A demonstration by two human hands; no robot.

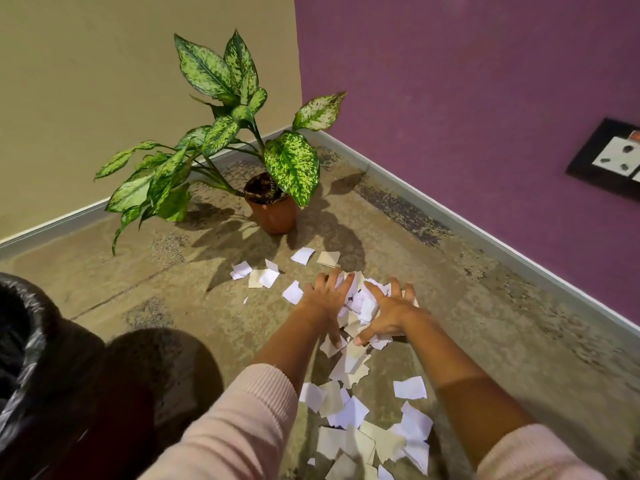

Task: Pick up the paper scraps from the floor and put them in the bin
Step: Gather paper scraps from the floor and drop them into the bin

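On the floor (pixel 485 323), heaped between two hands: paper scraps (pixel 363 306), white and cream, loosely piled. Pressed from the left by the left hand (pixel 323 296), fingers spread and nearly straight, thumb down on a scrap at the near edge. Pressed from the right by the right hand (pixel 391 311), fingers spread and slightly bent over the top of the heap, thumb low at the near side (more a cupping than a pinch, though blurred).

More loose scraps scattered just beyond the fingertips towards the plant (pixel 221 133), and a thicker trail running back between the forearms to the lower edge of view. Pink sleeves (pixel 242 427) pushed up both forearms.

Off to the far left, well apart from the heap, part of a bin (pixel 31 375) lined with a black bag (pixel 20 289), only rim and side in view. Behind the scraps, in the corner, speckled green leaves rising from a brown pot (pixel 273 216). Beige wall (pixel 104 81) on the left, purple wall (pixel 450 81) on the right, with a black-framed socket plate (pixel 609 157) at the right edge.
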